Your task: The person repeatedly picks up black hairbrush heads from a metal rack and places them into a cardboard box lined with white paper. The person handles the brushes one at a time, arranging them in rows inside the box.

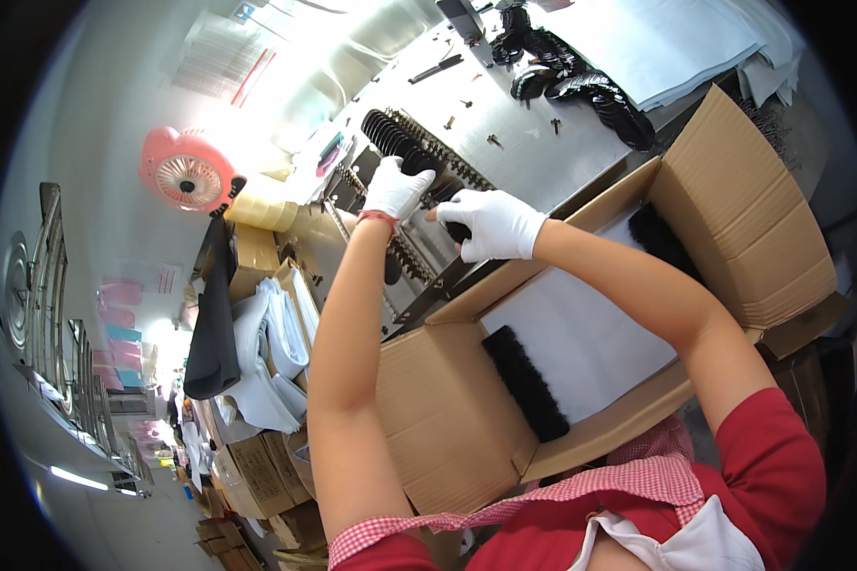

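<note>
At the near edge of the metal table (543,171), I have both gloved hands over a row of black discs (396,138), which lies along a toothed rack (445,155). My left hand (400,188) curls over the row's nearer end, touching it; how firmly it closes I cannot tell. My right hand (498,226) is bent, thumb and forefinger drawn close beside a dark piece at the same end, but I cannot tell whether they grip it. I judge the step to be arranging or freeing the discs at the rack; the next move seems to call for a steady left hand and a careful right pinch, so the row stays in line. Farther across the table I see loose screws (494,141), a pen (436,68), a heap of black discs (581,78) and white sheets (681,46). Below my right forearm sits an open carton (743,219), with white paper (590,328) and two fuzzy black rolls (527,383) inside. To the left, the room holds a pink fan (188,173), cream rolls (260,208), stacked boxes (250,476) and a wire shelf (49,266).
</note>
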`<state>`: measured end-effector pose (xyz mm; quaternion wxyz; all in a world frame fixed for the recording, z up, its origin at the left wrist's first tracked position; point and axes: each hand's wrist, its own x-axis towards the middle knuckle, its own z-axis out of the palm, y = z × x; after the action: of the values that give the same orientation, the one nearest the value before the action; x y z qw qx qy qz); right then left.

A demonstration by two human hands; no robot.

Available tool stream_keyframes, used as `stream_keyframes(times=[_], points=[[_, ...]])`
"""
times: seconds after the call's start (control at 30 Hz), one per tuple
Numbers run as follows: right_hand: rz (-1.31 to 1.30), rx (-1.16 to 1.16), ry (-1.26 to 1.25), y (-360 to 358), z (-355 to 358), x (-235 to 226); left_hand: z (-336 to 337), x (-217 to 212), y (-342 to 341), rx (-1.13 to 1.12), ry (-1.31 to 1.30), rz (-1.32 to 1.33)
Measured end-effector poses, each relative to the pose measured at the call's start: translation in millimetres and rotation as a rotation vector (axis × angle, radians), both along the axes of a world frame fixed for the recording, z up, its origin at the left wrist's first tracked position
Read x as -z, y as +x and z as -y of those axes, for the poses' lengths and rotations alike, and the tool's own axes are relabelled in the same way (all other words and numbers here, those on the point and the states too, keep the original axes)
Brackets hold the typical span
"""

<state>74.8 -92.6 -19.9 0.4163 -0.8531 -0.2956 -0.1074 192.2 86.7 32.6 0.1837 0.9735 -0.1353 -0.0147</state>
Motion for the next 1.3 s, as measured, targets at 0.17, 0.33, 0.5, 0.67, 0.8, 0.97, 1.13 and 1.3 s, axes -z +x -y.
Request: stream_keyframes(times=[0.17, 0.33, 0.5, 0.67, 0.8, 0.97, 1.13, 1.3], points=[[-0.067, 0.077, -0.036, -0.5, 9.8, -0.5, 54.4, -1.7, -0.1, -0.051, 0.061, -0.101], [-0.124, 0.163, -0.077, -0.1, -1.3, -1.2, 60.6, -5.1, -2.7, -0.135, 0.265, -0.048], [-0.194, 0.314, 0.315, -8.2, -10.2, -7.6, 32.0, -33.2, -31.3, -0.088, 0.447, 0.006], [0.006, 0.229, 0.35, -5.6, -32.3, -9.2, -23.7, -9.3, -54.8, 0.42, -0.132, -0.147], [-0.001, 0.218, 0.225, 4.9, -26.6, -4.3, -30.1, -54.0, -27.9, 0.18, -0.157, -0.566], [-0.064, 0.332, 0.198, 12.8, -38.1, -7.7, -10.1, -27.2, 33.7, -0.027, 0.055, 0.104], [-0.095, 0.247, 0.146, 16.3, -34.5, 1.4, 13.2, -6.3, 68.6, 0.014, 0.127, 0.015], [-0.128, 0.2, 0.125, 13.5, -26.5, 1.5, 27.8, 16.7, 83.4, -0.031, -0.069, -0.177]])
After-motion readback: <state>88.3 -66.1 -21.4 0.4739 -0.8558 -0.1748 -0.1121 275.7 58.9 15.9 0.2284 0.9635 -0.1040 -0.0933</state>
